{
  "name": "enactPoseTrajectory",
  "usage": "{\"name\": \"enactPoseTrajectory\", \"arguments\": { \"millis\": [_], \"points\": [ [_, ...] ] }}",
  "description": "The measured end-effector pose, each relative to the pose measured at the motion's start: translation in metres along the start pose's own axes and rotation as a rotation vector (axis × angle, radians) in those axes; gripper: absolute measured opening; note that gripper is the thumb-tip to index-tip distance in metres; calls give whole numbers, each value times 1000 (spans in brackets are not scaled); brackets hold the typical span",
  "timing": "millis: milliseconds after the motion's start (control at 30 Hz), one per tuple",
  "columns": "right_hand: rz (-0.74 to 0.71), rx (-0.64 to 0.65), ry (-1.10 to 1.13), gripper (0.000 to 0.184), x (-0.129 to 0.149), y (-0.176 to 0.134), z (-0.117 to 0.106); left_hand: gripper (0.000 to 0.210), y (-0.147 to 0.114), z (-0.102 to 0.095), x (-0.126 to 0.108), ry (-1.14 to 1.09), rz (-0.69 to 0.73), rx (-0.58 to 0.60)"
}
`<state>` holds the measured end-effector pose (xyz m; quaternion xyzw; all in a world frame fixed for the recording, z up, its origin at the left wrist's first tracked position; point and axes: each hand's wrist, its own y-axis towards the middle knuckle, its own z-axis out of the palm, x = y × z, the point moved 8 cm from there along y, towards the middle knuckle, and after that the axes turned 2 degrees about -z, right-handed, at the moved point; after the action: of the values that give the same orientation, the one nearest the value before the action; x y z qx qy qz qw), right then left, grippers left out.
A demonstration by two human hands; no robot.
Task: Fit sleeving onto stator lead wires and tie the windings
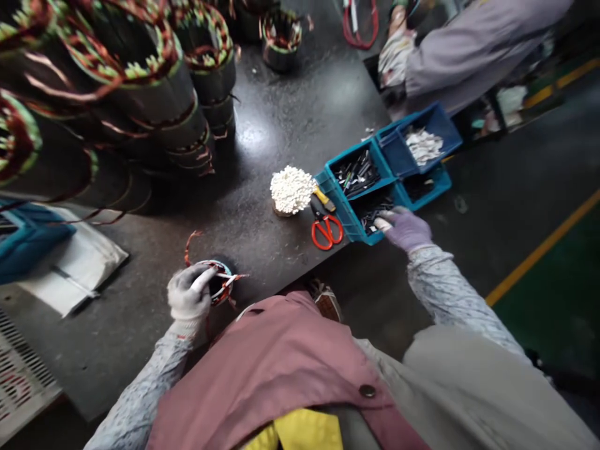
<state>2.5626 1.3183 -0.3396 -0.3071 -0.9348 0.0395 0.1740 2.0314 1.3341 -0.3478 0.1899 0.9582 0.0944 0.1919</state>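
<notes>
1. The left hand (190,294), in a white glove, grasps the small stator (229,289), fingers over its left rim, near a white tube (227,277)
2. The stator sits on the table (262,253), close to its near edge (and to the person's front)
3. The right hand (407,230), in a purple glove, dips fingertips into the bin (341,207), at the near compartment of dark pieces; whether they pinch anything, I cannot tell
4. Red-handled scissors (327,233) lie beside the bin, near a white bundle (293,189)
</notes>
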Motion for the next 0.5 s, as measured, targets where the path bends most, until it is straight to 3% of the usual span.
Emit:
{"name": "enactPoseTrajectory", "arguments": {
  "millis": [100,233,300,400,500],
  "points": [
    [-219,8,-358,35,30,52,-10,31,0,-3,-2,13,-13,2],
    [-378,226,-537,33,66,102,14,29,0,-6,-2,7,-27,-15],
    [-389,268,-540,31,75,118,20,28,-1,-6,-2,4,-28,-27],
    [-371,202,-380,33,88,131,20,30,-4,-6,-3,10,-35,-30],
    [-296,196,-258,37,103,132,33,31,-5,-6,-3,-2,-42,-36]
  ]
}}
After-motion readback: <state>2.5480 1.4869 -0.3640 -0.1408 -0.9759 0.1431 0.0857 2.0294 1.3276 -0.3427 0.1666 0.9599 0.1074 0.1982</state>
